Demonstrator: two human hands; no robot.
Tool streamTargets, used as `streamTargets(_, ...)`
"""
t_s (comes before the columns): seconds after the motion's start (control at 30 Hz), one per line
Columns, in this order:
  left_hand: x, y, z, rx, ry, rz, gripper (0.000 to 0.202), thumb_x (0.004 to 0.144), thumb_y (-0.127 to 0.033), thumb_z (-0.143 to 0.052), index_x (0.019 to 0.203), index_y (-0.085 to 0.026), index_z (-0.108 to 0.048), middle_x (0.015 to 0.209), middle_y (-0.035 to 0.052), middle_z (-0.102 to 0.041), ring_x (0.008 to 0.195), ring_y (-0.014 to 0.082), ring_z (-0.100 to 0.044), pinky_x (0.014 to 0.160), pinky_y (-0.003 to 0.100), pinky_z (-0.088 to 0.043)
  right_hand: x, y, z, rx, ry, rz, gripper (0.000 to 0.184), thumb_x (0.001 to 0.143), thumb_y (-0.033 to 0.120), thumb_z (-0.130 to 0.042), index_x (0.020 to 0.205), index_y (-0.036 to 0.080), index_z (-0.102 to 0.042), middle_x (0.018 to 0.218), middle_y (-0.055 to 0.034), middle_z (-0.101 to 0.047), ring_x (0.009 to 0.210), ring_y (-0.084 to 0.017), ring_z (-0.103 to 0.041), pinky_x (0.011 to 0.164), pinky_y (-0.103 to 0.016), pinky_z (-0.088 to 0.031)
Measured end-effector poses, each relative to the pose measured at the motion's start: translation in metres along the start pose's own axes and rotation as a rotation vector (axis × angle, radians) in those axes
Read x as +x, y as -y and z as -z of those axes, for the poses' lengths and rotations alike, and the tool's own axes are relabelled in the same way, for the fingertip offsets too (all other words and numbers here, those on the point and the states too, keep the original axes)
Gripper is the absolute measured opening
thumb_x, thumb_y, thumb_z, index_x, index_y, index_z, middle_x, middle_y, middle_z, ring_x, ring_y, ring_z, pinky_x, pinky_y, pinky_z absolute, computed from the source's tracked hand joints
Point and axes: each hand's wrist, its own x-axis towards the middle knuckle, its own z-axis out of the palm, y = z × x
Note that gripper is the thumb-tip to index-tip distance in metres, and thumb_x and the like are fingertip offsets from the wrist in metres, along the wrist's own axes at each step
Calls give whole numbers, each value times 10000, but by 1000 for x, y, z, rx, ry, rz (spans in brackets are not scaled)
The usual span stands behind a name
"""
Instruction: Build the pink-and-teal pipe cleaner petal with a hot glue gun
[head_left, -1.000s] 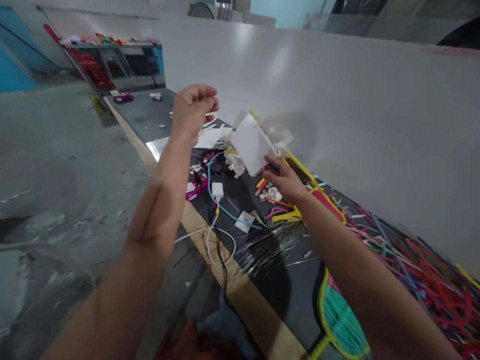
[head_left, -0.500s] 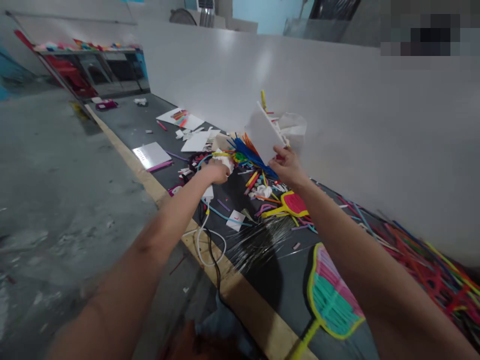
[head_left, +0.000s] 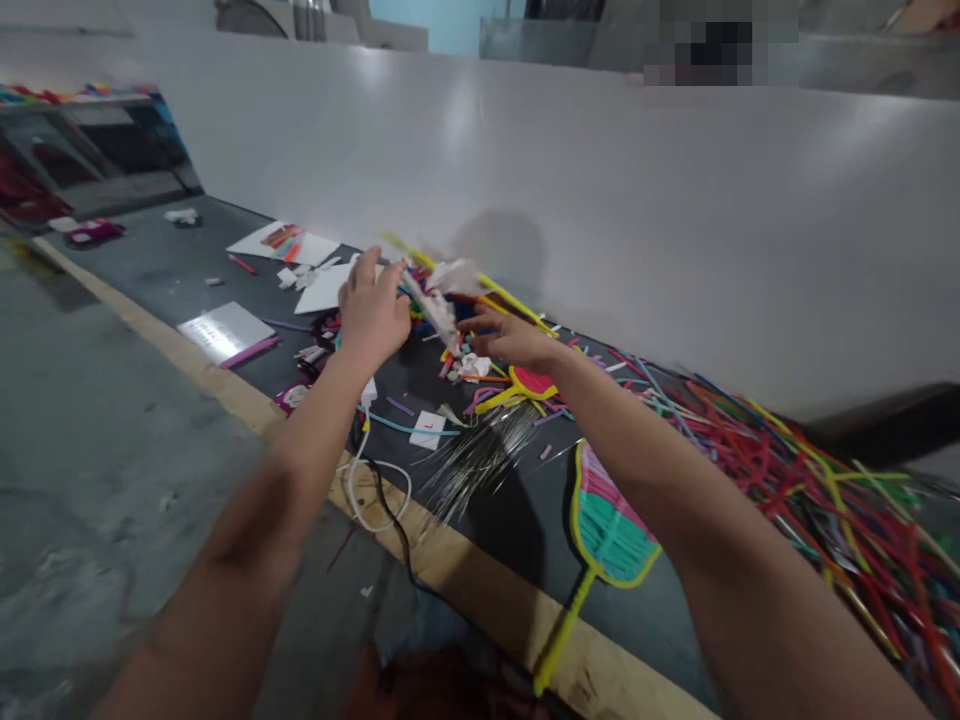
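My left hand (head_left: 375, 315) reaches over the clutter with its fingers bent and apart. Its fingertips are by the upper end of a blurred whitish strip-like piece (head_left: 436, 312); whether they touch it is unclear. My right hand (head_left: 514, 340) is open, fingers stretched toward the lower end of that piece. Behind it lies a crumpled, translucent whitish thing (head_left: 454, 275), also smeared. A long yellow fuzzy stem (head_left: 514, 300) slants past my right hand. Below that hand are a red piece with a yellow fuzzy border (head_left: 532, 382) and a crumpled white scrap (head_left: 474, 367).
A pink-and-green fan shape with yellow edging (head_left: 615, 520) lies nearer me, beside a bundle of thin shiny wires (head_left: 480, 460). Many coloured fuzzy stems (head_left: 810, 480) pile up at the right. A white cable (head_left: 360, 500) loops over the wooden table edge (head_left: 480, 560). A pale partition (head_left: 637, 200) stands behind.
My right hand has let go of the white board, which no longer stands upright there. My left hand has risen off the white object on the table. The view has swung right.
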Motion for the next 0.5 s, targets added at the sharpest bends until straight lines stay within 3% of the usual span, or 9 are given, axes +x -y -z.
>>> streamTargets(0.07,-11,-18,6,-81,-87,-106,454,902,-248,-410,1355,-248,-409,1497,49,-312,1378,257,-287,1134,406,-295,-16,1,8,-43,50,-85,335,730,144,-625,1049,200,-711,1152,-64,-655,892,-193,-628,806,-351,-527)
streamTargets(0.17,-25,-41,1,-153,-76,-240,416,897,-249,-411,1308,-221,-472,1415,84,-416,1334,254,-351,1128,407,-294,-55,-3,36,-114,-69,-167,306,746,140,-609,1024,205,-718,864,-31,-708,746,-163,-623,731,-319,-524)
streamTargets(0.27,-33,-67,-21,-193,73,-409,400,882,-243,-437,1267,-176,-525,1335,115,-504,1265,267,-422,1092,423,-329,-113,-6,74,-107,-228,-227,325,750,168,-617,1063,204,-698,851,-30,-708,751,-158,-628,716,-300,-514)
streamTargets(0.37,-38,-102,-52,-181,239,-579,366,869,-256,-480,1210,-166,-577,1262,111,-572,1211,249,-473,1063,389,-360,-185,-6,104,-24,-416,-296,342,778,320,-633,1091,186,-671,836,-45,-707,738,-163,-639,705,-312,-517)
streamTargets(0.4,-39,-116,-63,-131,320,-624,386,875,-289,-485,1232,-159,-561,1272,117,-564,1222,245,-463,1063,378,-357,-210,-5,110,-2,-460,-311,378,767,379,-655,1095,192,-665,848,-45,-708,736,-161,-640,705,-311,-518)
streamTargets(0.5,-42,-157,-93,-90,390,-678,471,848,-370,-548,1278,-179,-527,1332,126,-518,1274,279,-418,1061,400,-354,-281,-1,115,29,-554,-350,448,761,498,-667,1106,211,-660,924,-55,-712,792,-164,-646,738,-298,-518)
